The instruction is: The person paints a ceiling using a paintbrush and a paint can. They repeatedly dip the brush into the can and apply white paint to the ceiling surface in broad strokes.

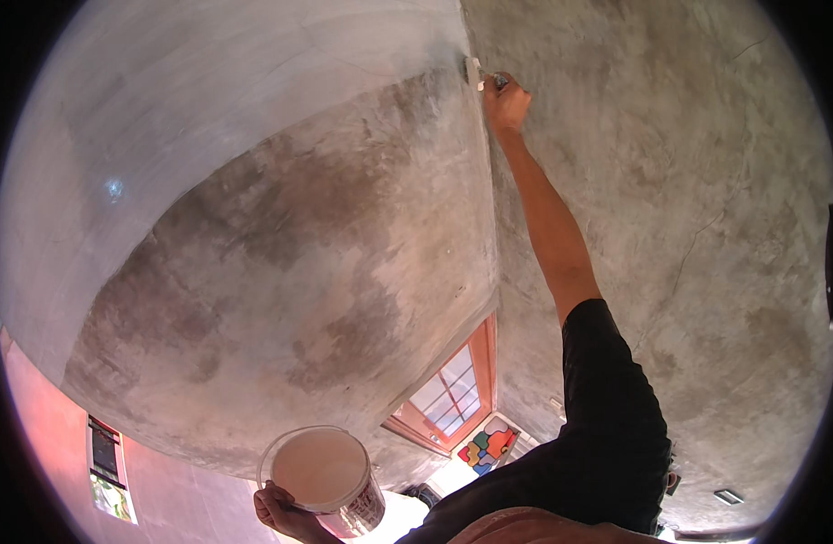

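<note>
High up at the corner where two grey plastered walls meet, my right hand [508,106] is closed around a small paintbrush [477,72]. Its pale, whitish head touches the corner line; most of its handle is hidden by my fingers. Low on the left, my left hand [278,512] grips the side of a plastic bucket [369,506] by its rim. Pale, creamy paint [319,464] shows inside, and the bucket has dark print on its side. A lighter, whitish coat [189,100] covers the upper left wall, above bare mottled plaster [280,263].
Below, near the corner, is an orange-framed door or window [448,399] with panes. A multicoloured patterned panel [489,444] lies beneath it. A narrow window [111,467] opens in the wall at far left. Fine cracks run across the right wall [697,227].
</note>
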`<state>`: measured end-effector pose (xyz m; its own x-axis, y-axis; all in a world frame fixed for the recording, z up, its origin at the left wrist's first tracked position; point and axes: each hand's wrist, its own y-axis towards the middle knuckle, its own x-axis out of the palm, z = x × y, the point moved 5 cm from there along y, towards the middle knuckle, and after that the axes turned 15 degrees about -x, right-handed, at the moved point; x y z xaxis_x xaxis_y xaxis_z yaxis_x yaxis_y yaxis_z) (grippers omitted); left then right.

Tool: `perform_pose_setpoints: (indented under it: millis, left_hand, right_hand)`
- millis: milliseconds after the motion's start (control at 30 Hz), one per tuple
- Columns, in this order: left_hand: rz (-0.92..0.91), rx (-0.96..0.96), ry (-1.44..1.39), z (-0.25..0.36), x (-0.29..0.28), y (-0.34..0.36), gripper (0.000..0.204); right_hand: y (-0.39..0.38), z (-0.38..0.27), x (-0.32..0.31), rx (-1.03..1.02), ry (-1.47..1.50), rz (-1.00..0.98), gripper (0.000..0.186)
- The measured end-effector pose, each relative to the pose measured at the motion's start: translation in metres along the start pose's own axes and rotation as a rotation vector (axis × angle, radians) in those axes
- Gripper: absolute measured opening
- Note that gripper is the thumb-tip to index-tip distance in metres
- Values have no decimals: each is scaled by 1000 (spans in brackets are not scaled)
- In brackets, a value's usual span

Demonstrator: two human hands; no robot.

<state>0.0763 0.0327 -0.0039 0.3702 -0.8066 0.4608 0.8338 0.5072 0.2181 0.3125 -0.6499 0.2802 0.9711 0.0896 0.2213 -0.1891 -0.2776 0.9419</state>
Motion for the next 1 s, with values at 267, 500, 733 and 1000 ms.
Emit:
perform_pose_setpoints:
  millis: [267,500,733,1000]
  left_hand:
    - [-14,-33,-100,-1,-11,0,40]
    - [-14,1,5,3,-13,-2,40]
    - [22,9,-21,11,-22,-8,41]
    - [-24,1,-10,16,-14,-6,43]
  right_hand:
    - [-4,-24,-30,57,247,53,23]
    - [6,-2,-17,-28,-8,34,22]
    - [-14,-57,4,-59,64,69,19]
    - [-29,-137,-32,-28,407,33,18]
